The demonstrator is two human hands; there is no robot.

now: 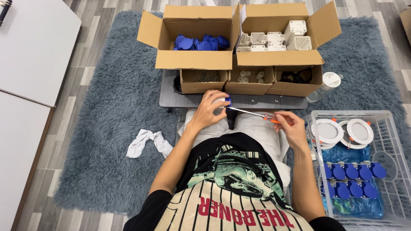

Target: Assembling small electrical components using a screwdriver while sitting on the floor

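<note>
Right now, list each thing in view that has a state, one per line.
Left hand: closed around a small white and blue round part.
Right hand: gripping an orange-handled screwdriver, tip at the part.
Two large cardboard boxes: flaps open, one holding blue caps, one white housings.
Clear plastic crate: open, holding round white lamps and blue-capped pieces.
White cloth: crumpled on the grey rug.

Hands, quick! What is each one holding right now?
Left hand: closed around a small white and blue part.
Right hand: closed on an orange-handled screwdriver, its tip at the part.
</note>
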